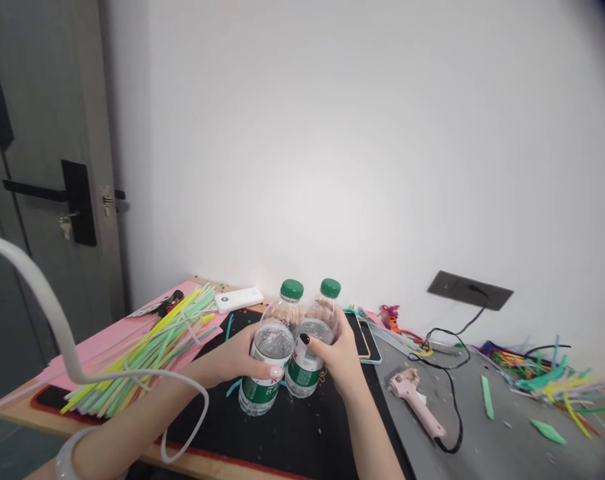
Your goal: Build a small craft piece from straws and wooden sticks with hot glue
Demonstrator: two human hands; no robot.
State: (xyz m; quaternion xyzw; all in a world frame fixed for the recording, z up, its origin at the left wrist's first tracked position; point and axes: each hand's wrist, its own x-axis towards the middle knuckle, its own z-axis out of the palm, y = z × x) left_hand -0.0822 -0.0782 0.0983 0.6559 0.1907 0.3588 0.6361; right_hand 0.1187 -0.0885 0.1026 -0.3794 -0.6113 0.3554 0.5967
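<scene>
Worktop (22,408), in from the front edge: left fingers (262,369) grip one bottle (259,393), right fingers (318,347) another bottle (302,377); seemingly positioning, steadiness needed next!

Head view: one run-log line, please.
left hand: grips green-capped clear plastic bottle; right hand: grips second green-capped clear plastic bottle; bottles: side by side; below: flat black mat; right side: pink glue gun

No clearly legible text, even on the two bottle labels (259,392) (302,375)
</scene>
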